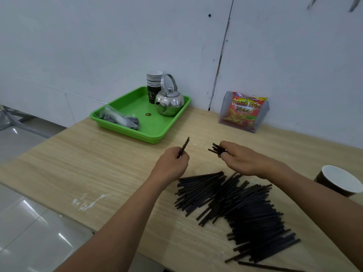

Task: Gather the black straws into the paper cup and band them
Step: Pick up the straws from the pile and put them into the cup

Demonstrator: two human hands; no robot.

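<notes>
- The pile of black straws [235, 203] lies loose on the counter [117, 154], nearest the person, with most straws running diagonally.
- The paper cup [337, 181] stands far right with its mouth up, closer to the right arm than the left.
- Beyond the pile, the right hand [241, 160] grips a small bundle [216, 149] whose ends point left.
- The left hand [172, 163] pinches a couple of straws [183, 147], tilted up and away.
</notes>
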